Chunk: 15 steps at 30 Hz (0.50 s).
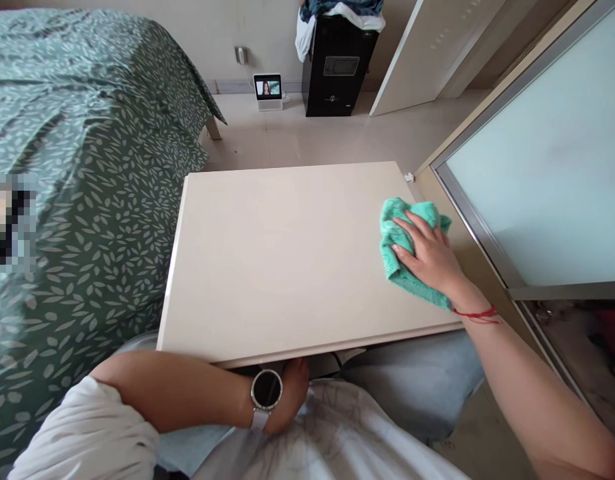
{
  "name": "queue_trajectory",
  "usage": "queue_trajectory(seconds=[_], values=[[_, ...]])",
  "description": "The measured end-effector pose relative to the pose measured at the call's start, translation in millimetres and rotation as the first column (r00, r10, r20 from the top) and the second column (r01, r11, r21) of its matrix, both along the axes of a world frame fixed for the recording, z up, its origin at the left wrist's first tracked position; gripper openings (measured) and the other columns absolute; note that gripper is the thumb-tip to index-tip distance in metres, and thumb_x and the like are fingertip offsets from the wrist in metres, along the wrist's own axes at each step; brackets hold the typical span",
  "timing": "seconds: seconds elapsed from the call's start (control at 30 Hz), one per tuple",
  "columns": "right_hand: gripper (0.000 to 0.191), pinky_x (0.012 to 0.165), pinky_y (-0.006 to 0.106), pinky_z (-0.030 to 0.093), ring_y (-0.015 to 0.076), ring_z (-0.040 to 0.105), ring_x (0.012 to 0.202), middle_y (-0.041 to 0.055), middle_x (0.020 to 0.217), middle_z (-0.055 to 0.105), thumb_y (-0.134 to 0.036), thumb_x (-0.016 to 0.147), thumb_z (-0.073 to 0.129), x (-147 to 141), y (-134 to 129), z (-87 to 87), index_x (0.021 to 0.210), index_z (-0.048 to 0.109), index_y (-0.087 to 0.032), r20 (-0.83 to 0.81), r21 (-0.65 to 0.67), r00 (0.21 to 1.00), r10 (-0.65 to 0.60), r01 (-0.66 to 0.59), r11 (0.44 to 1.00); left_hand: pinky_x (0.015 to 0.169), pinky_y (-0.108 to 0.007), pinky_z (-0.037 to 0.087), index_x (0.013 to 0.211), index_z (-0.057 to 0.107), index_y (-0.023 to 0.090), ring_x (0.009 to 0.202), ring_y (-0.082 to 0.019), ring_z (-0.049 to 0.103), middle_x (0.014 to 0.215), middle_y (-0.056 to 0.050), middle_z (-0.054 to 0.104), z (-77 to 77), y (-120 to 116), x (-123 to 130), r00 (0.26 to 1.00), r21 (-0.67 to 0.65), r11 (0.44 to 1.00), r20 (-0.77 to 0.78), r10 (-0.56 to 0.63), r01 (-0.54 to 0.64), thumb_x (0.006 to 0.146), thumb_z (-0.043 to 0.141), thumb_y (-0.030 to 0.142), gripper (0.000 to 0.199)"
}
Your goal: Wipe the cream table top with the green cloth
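Cloth (pixel 392 235) in green towelling lies at the right end of our pale counter (pixel 287 247), its outer part reaching past the side edge. Our right hand (pixel 427 257) rests on it palm down, fingers spread rather than closed round it, which we take as a way of bearing evenly on the fabric. Our left forearm is folded before our body, just off the near edge, likely out of the other arm's way; the left hand (pixel 293 397), beside the watch (pixel 267 389), is partly hidden, so we cannot tell whether it grips anything. We sit close, probably for easy reach, with the counter fitted between the bed (pixel 112 133) and the frosted panel (pixel 547 153).
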State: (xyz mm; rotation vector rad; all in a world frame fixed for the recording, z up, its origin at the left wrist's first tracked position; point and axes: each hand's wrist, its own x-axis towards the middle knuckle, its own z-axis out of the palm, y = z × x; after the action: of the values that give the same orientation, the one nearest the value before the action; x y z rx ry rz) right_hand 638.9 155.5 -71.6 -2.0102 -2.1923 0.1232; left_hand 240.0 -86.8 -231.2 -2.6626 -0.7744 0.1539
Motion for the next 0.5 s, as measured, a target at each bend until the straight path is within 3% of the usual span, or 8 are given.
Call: queue_trajectory(seconds=[0.13,0.27,0.37,0.5], values=[[0.074,0.123,0.074,0.067,0.0562,0.068,0.168,0.0303,0.2,0.054,-0.051,0.123,0.047,8.7,-27.8,-10.6,0.187,0.067,-0.02,0.025,0.06,0.973,-0.231,0.229,0.972,0.119,-0.035,0.073,0.111,0.103,0.022,0.114,-0.027,0.093,0.113,-0.013,0.098,-8.6,-2.1,-0.3,1.0,0.001,1.0,0.028,-0.002,0.002,0.096,0.082,0.019,0.026],[0.074,0.115,0.086,0.067,0.0616,0.074,0.155,0.0309,0.195,0.059,-0.055,0.122,0.051,-25.0,-46.4,-11.8,0.188,0.065,-0.023,0.063,0.107,0.948,-0.311,0.303,0.947,0.119,-0.034,0.071,0.113,0.103,0.023,0.111,-0.026,0.092,0.11,-0.011,0.097,-17.0,-4.0,-1.7,1.0,-0.044,0.999,-0.011,-0.018,0.017,0.098,0.086,0.021,0.023],[0.075,0.12,0.093,0.062,0.0648,0.071,0.158,0.0311,0.194,0.06,-0.057,0.122,0.053,-68.7,-51.1,-6.3,0.186,0.068,-0.021,0.078,0.107,0.962,-0.263,0.254,0.961,0.124,-0.037,0.068,0.116,0.104,0.024,0.115,-0.028,0.091,0.113,-0.012,0.098,-18.8,-4.2,-3.4,0.999,-0.067,0.997,-0.028,-0.04,0.038,0.099,0.087,0.021,0.024],[0.078,0.134,0.096,0.053,0.0656,0.063,0.169,0.0251,0.203,0.053,-0.054,0.121,0.058,-148.9,-50.2,5.7,0.189,0.068,-0.019,0.029,0.021,0.999,-0.032,0.031,0.999,0.123,-0.031,0.067,0.118,0.103,0.024,0.114,-0.024,0.09,0.112,-0.008,0.098,-10.0,0.8,-1.1,0.994,-0.048,0.998,-0.099,-0.052,0.047,0.105,0.078,0.018,0.029]])
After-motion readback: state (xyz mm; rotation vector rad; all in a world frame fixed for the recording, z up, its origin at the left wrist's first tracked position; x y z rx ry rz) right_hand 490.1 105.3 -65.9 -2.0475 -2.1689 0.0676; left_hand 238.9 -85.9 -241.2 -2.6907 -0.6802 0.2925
